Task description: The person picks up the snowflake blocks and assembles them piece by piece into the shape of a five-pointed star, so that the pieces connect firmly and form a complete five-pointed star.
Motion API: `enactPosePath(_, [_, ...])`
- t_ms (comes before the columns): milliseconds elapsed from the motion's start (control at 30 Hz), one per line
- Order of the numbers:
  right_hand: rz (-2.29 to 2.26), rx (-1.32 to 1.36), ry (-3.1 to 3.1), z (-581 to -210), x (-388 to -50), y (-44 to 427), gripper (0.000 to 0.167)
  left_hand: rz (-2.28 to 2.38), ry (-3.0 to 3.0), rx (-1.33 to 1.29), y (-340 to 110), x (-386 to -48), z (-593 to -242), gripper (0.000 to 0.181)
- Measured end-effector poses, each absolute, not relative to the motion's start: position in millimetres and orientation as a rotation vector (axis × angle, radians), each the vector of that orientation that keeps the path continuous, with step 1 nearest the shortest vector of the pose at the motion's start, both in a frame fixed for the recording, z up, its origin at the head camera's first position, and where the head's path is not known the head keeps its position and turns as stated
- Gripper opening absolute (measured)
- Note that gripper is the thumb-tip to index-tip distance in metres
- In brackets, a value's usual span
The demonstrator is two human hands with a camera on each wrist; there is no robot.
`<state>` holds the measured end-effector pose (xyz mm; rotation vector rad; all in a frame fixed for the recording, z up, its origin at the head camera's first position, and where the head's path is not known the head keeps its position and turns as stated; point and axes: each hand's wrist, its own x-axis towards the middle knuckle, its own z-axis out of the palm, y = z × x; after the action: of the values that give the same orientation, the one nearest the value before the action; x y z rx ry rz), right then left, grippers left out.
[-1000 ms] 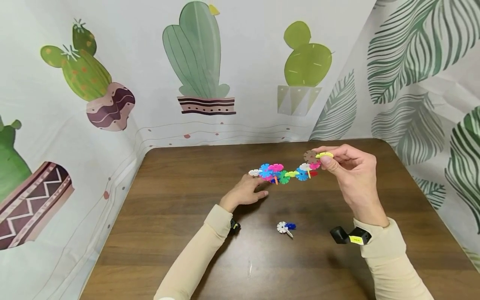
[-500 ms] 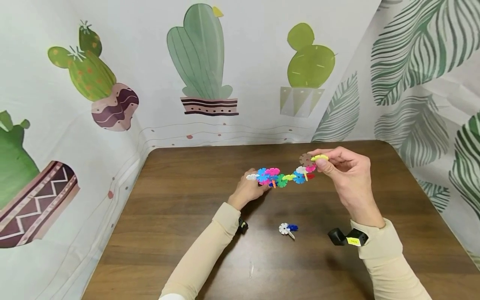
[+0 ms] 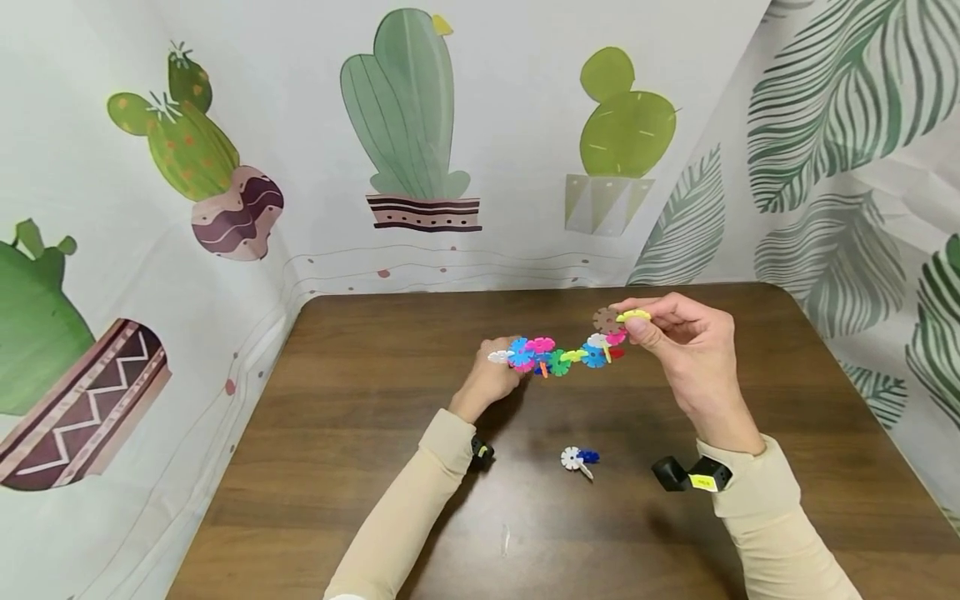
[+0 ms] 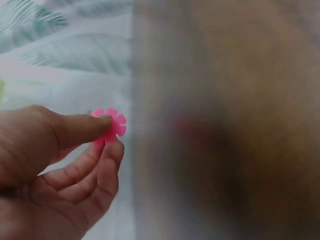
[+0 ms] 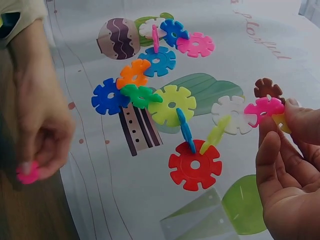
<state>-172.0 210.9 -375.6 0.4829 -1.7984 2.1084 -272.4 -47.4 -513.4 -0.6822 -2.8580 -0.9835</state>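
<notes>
A chain of interlocking notched plastic discs [image 3: 558, 362] in many colours hangs in the air above the table's far half. My right hand [image 3: 693, 350] pinches its yellow disc [image 3: 634, 316] at the right end, beside a brown disc [image 3: 606, 320]. Behind the chain's left end, partly hidden by it in the head view, is my left hand [image 3: 491, 375]. Thumb and fingertips of that hand pinch a separate pink disc [image 4: 119, 125], apart from the chain. The right wrist view shows the chain's red disc [image 5: 195, 165] hanging lowest.
A small joined cluster of white and blue discs [image 3: 573, 458] lies on the brown wooden table [image 3: 360, 417] between my forearms. Cloth printed with cacti and leaves [image 3: 517, 150] stands behind and beside the table. Each wrist wears a black camera [image 3: 671, 473].
My left hand reached to the table with fingers extended; now it pinches the pink disc. My right hand has shifted the chain slightly left.
</notes>
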Motion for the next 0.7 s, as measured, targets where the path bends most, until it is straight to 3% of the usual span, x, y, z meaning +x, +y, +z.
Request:
enactPosePath(100, [2.111, 0.483, -1.794, -375.5, -172.1, 210.5, 0.006, -1.137, -2.744, -0.685, -56.7, -269.0, -487.4, 0.023])
enactPosePath(300, [2.114, 0.493, -1.775, -375.6, -173.2, 209.3, 0.004, -1.538, -2.425, -0.623, -78.5, -255.7, -441.9, 0.006])
enactPosePath(700, [2.118, 0.486, -1.788, -377.4, -170.4, 208.2, 0.010, -1.701, -2.106, -0.782, -77.1, -208.0, -378.4, 0.010])
